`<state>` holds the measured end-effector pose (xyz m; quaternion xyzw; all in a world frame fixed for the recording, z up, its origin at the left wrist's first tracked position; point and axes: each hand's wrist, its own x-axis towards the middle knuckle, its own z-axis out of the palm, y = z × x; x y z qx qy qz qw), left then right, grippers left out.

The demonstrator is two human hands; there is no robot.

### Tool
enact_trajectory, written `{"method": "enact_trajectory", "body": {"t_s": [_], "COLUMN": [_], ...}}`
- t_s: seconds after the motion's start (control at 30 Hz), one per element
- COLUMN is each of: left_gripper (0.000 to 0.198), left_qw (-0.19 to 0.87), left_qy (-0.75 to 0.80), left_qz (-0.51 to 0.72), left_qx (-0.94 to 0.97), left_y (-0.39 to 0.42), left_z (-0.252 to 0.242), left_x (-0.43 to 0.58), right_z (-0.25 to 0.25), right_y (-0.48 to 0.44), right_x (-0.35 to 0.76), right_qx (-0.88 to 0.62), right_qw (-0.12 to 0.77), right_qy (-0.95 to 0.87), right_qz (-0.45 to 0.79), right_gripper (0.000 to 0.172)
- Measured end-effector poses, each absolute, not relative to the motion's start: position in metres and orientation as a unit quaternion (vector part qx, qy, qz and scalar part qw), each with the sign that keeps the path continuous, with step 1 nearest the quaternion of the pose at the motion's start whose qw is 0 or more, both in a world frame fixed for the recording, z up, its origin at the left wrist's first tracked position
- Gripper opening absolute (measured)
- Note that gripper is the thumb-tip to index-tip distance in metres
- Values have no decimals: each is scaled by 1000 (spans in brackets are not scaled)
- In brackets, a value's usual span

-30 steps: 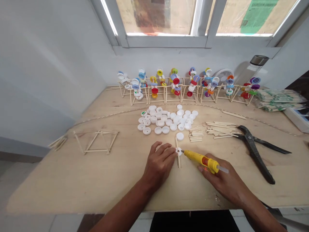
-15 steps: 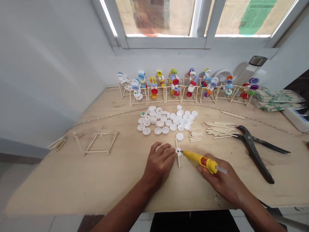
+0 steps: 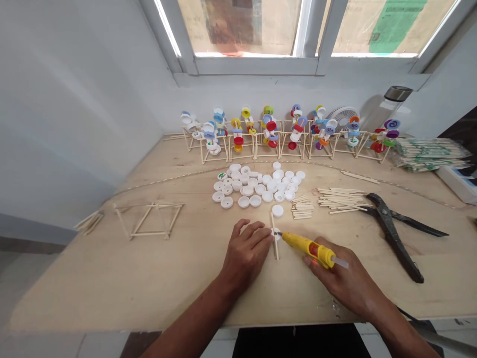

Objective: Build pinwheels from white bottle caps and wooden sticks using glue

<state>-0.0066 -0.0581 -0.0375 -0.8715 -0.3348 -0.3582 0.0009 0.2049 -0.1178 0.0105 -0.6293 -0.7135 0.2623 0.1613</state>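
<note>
From the head camera, the work sits at the near middle of a plywood board (image 3: 112, 293). A white bottle cap (image 3: 276, 233) lies at the tips of the left hand (image 3: 246, 253), and a thin wooden stick (image 3: 275, 247) runs under or through it, its long axis pointing away from the person. The left fingers (image 3: 261, 233) come in from the left and touch the cap's edge, while the fingers hide part of the contact, so whether they clench the cap and stick or only steady them is hard to say from here.

The right hand (image 3: 345, 281) is closed around a yellow hot glue gun (image 3: 307, 247), which lies nearly level with its nozzle pointing left. The nozzle tip sits just beside the cap, on its right, and a clear glue stick (image 3: 340, 262) juts from the gun's rear. The left hand is the nearer to the cap, by a small margin.

Beyond the cap lies a loose single cap (image 3: 277, 211), then a heap of white caps (image 3: 253, 186). To its right are short cut sticks (image 3: 301, 207) and longer sticks (image 3: 339, 200), with black pliers (image 3: 391, 233) farther right. Far beyond stands a row of stick frames hung with coloured caps (image 3: 286, 132); a bare stick frame (image 3: 149, 219) lies well to the left.
</note>
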Motion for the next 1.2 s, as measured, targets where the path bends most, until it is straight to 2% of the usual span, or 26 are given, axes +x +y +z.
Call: {"method": "enact_trajectory", "body": {"t_s": [0.5,0.8,1.2], "left_gripper": [13,13,13], "left_qw": [-6,-7,-8], "left_qy": [-334,-334,-330], "left_qz": [-364,-361,-364], "left_qx": [-869,-871,-871], "left_y": [-58,-58,-58], "left_z": [-38,-39,-38], "left_x": [-7,-7,-6], "right_z": [10,13,11], "right_y": [-119,-117,-117], "right_x": [210,207,207], "right_qx": [-635,-621,-622], "right_qw": [152,185,169], "right_qy": [-708,-705,-716], "right_qz": [268,288,268], "right_gripper": [22,22,23]}}
